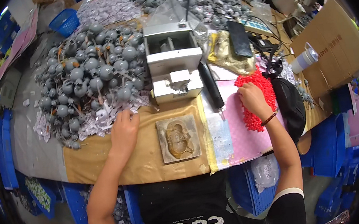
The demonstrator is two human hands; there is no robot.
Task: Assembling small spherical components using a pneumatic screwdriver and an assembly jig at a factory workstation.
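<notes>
My left hand [125, 126] is at the near edge of a pile of small white parts [98, 125], its fingers curled together. Whatever they hold, if anything, is hidden. My right hand [254, 100] reaches into a heap of small red plastic pieces [267, 87] on a pink sheet, fingers drawn together; the fingertips' contents do not show. Between my hands lies a square metal block [179, 139] with a shaped hollow. Behind it stands a grey and white bench machine [175, 65]. A black pen-shaped tool [211, 85] rests at the machine's right side.
A large heap of grey round parts [94, 75] fills the left of the table. On the right are a black phone [240, 39], a black pouch [290, 105], a white bottle [304, 59] and a cardboard box [333, 47]. A blue basket [64, 23] stands far left.
</notes>
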